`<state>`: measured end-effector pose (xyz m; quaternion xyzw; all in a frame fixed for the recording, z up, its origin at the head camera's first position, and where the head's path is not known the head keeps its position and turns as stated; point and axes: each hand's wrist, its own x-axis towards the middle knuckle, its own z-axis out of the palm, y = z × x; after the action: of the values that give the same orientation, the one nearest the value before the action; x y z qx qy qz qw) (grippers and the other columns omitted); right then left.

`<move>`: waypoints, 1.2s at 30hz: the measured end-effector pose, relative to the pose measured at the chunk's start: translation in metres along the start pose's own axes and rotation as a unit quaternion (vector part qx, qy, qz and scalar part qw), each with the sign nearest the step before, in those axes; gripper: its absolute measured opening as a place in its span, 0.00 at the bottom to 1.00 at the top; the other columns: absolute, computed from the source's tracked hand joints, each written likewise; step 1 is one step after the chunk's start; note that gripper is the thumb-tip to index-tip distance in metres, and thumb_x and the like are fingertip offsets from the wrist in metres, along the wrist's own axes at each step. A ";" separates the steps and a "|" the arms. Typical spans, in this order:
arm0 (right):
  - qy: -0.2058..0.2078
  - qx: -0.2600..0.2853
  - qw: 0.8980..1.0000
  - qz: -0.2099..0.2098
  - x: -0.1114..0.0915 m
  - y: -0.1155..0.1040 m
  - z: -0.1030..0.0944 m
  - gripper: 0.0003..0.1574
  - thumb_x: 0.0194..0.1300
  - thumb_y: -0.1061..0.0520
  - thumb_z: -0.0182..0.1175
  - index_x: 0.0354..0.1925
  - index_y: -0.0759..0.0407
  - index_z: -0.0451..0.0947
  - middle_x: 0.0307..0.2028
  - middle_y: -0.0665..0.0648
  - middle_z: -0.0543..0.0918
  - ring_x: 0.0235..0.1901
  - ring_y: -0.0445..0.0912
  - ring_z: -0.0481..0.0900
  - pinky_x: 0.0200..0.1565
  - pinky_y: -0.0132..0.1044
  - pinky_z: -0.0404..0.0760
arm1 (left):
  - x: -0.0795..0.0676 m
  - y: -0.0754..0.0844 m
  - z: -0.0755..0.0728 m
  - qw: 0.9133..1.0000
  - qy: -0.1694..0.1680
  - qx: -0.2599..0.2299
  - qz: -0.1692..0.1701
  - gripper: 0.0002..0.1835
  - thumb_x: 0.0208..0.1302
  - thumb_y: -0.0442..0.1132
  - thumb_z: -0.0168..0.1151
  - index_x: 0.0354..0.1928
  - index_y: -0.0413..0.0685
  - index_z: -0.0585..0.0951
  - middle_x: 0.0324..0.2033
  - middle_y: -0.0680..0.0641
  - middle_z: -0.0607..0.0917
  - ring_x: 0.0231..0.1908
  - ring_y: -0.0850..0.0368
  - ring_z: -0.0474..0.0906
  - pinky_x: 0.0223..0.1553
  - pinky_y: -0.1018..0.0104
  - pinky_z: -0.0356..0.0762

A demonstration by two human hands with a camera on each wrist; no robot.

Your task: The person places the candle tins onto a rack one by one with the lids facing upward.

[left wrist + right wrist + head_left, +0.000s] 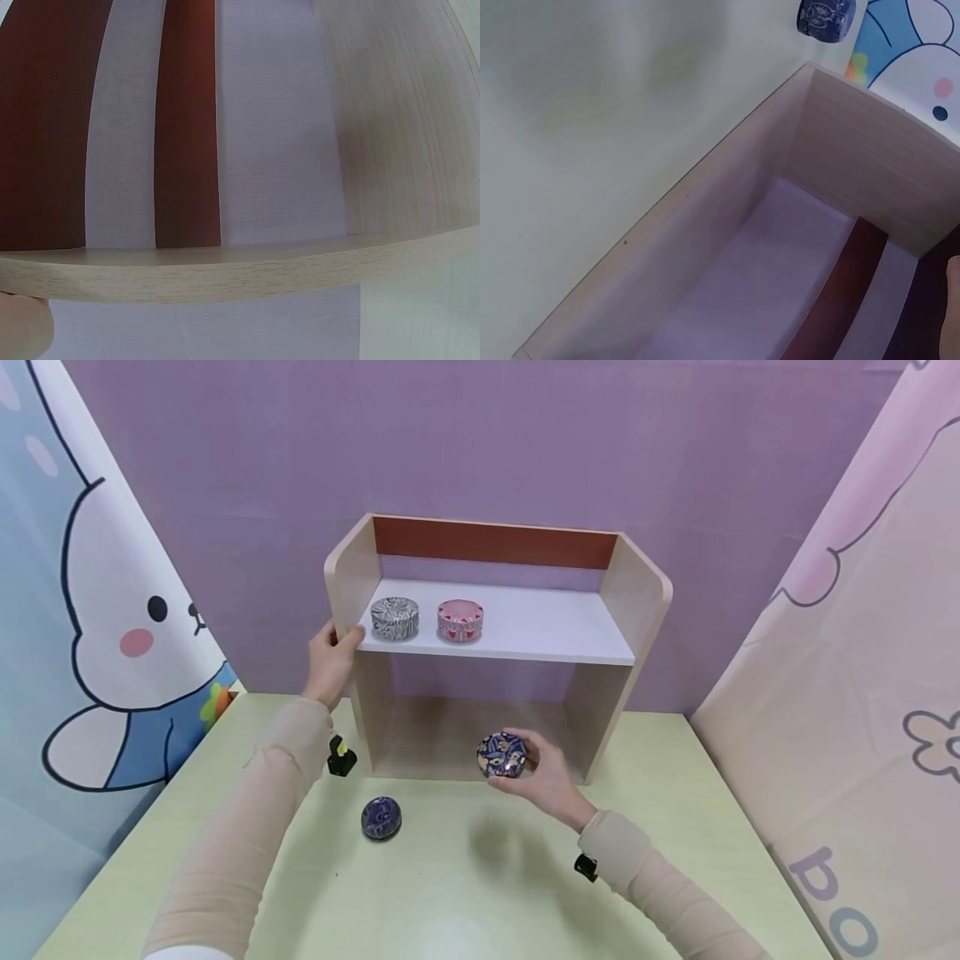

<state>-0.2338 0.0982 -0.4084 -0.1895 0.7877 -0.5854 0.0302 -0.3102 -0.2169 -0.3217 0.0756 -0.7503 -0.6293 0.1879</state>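
Note:
My right hand [543, 777] pinches a round tin [501, 755] with a dark blue and gold floral pattern, held in front of the lower compartment of a small wooden shelf [648, 602]. With my left hand [332, 662] I grip the left side panel of the shelf, at the height of its white middle board [540, 622]. On that board stand a black-and-white patterned tin [394, 619] and, to its right, a pink tin with red hearts [460, 621]. A dark purple tin [381, 818] lies on the table in front of the shelf's left side.
The shelf stands on a pale green-yellow table [420, 902] against a purple backdrop [495, 435]. Printed cloth with a rabbit [142, 610] hangs at the left, and a cream cloth [840, 693] at the right. The shelf's lower floor [435, 739] lies behind the held tin.

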 end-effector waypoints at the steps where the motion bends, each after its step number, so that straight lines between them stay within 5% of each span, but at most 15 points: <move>1: 0.000 0.000 1.000 0.000 0.000 -0.001 -0.001 0.45 0.41 0.61 0.73 0.58 0.57 0.67 0.53 0.62 0.75 0.51 0.53 0.75 0.51 0.35 0.75 | 0.000 0.000 0.000 1.000 0.001 -0.001 -0.001 0.21 0.64 0.47 0.50 0.56 0.44 0.71 0.49 0.45 0.73 0.46 0.58 0.67 0.50 0.65 0.64; 36: 0.047 -0.003 0.999 -0.013 0.016 -0.036 -0.028 0.45 0.40 0.60 0.74 0.58 0.56 0.67 0.52 0.61 0.77 0.48 0.51 0.77 0.46 0.30 0.77 | -0.002 0.001 0.000 1.000 -0.002 -0.010 -0.006 0.24 0.64 0.47 0.50 0.59 0.44 0.70 0.53 0.44 0.72 0.50 0.56 0.66 0.55 0.61 0.63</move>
<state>-0.2465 0.1100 -0.3629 -0.1716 0.7873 -0.5920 -0.0152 -0.3080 -0.2163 -0.3207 0.0775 -0.7438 -0.6380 0.1833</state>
